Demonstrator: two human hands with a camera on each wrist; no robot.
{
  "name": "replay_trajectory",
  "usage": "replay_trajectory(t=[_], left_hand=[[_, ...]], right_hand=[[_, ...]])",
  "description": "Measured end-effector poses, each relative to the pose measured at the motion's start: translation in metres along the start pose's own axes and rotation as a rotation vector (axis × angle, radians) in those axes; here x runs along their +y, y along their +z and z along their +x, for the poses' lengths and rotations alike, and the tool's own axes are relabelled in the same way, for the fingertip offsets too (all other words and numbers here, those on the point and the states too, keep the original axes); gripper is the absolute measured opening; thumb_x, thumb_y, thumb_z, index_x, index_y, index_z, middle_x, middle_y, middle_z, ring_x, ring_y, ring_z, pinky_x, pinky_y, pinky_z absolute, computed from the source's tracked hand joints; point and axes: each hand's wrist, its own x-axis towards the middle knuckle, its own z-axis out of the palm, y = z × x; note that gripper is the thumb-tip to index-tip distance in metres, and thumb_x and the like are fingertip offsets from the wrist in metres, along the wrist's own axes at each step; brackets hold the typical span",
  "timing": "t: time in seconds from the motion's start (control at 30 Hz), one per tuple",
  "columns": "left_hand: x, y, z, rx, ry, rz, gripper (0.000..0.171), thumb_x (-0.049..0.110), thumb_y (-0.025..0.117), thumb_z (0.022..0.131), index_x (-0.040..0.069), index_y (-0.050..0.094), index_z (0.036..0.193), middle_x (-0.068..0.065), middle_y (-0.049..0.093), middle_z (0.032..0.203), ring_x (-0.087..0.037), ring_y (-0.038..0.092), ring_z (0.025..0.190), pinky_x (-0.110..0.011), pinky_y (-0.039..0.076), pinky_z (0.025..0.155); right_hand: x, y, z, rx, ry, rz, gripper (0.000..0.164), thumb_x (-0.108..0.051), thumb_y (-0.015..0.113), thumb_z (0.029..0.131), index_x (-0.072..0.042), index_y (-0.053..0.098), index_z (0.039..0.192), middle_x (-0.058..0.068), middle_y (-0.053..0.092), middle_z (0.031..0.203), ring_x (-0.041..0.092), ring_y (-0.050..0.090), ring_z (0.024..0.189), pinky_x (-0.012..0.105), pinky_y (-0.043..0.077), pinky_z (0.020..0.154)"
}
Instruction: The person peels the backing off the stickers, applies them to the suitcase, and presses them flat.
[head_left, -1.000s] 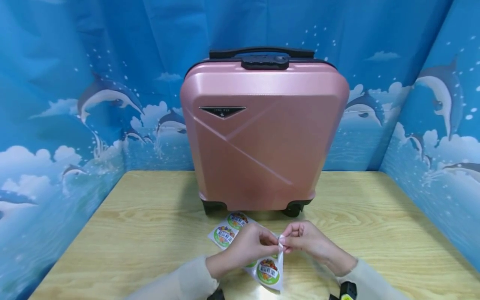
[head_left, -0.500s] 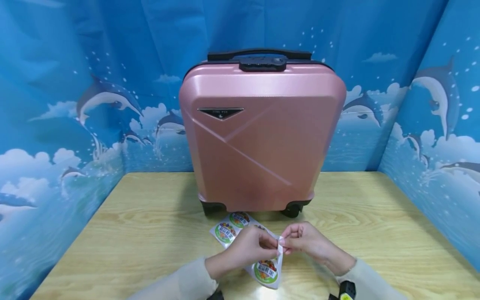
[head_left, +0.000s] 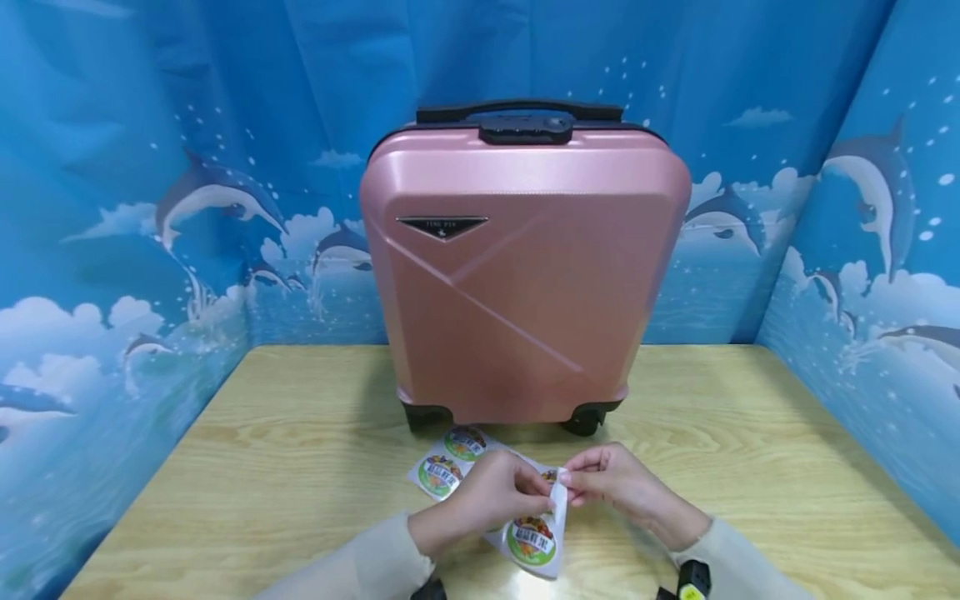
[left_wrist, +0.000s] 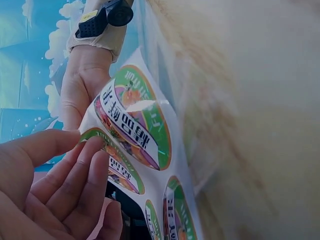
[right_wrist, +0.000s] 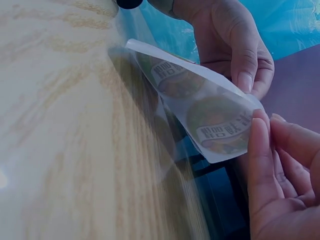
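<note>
A white sheet of round fruit stickers [head_left: 532, 542] lies at a slant on the table, its right edge raised between both hands. The stickers [left_wrist: 135, 115] carry green rims, fruit pictures and dark lettering. My left hand [head_left: 498, 496] pinches the sheet near its right edge, thumb and fingertips by a sticker's rim. At the upper right corner, my right hand [head_left: 626, 487] pinches the bent edge between thumb and forefinger. The sheet's pale back [right_wrist: 215, 112] faces the right wrist camera, stickers showing through. The left hand covers the sheet's middle in the head view.
A pink hard-shell suitcase [head_left: 525, 292] with black handles and wheels stands upright just behind the sheet. It rests on a light wood table [head_left: 300, 442]. Blue dolphin-print curtains [head_left: 112, 208] enclose the back and sides.
The raised right edge bends over further and shows a wider white strip. The sheet's far left end has shifted slightly left. Both hands keep nearly the same place.
</note>
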Motion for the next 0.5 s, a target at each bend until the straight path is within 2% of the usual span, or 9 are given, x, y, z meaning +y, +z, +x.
replay_trajectory(t=[0.17, 0.27, 0.5], left_hand=[[0.000, -0.002, 0.001, 0.019, -0.009, 0.055, 0.005, 0.013, 0.078, 0.074, 0.012, 0.074, 0.075, 0.008, 0.069, 0.066, 0.001, 0.056, 0.053, -0.016, 0.048, 0.052], [0.001, -0.005, 0.001, 0.021, -0.016, 0.072, 0.005, 0.014, 0.078, 0.073, 0.012, 0.074, 0.075, 0.009, 0.068, 0.065, 0.001, 0.055, 0.052, -0.017, 0.048, 0.051], [0.001, -0.014, 0.001, 0.011, -0.008, 0.070, 0.004, 0.009, 0.076, 0.073, 0.010, 0.074, 0.075, 0.007, 0.068, 0.067, 0.001, 0.057, 0.056, -0.016, 0.049, 0.055]], right_hand=[[-0.002, -0.002, 0.000, 0.008, 0.002, -0.001, 0.010, -0.005, 0.067, 0.085, 0.001, 0.069, 0.093, 0.002, 0.071, 0.078, 0.008, 0.066, 0.068, 0.022, 0.055, 0.064], [-0.003, -0.002, 0.000, 0.008, 0.003, 0.000, 0.007, -0.005, 0.067, 0.085, -0.004, 0.070, 0.091, 0.001, 0.071, 0.078, 0.008, 0.066, 0.068, 0.022, 0.055, 0.064], [-0.005, -0.004, -0.001, 0.035, 0.044, -0.032, 0.011, -0.005, 0.067, 0.084, 0.002, 0.068, 0.093, 0.003, 0.070, 0.078, 0.009, 0.066, 0.068, 0.023, 0.056, 0.065]])
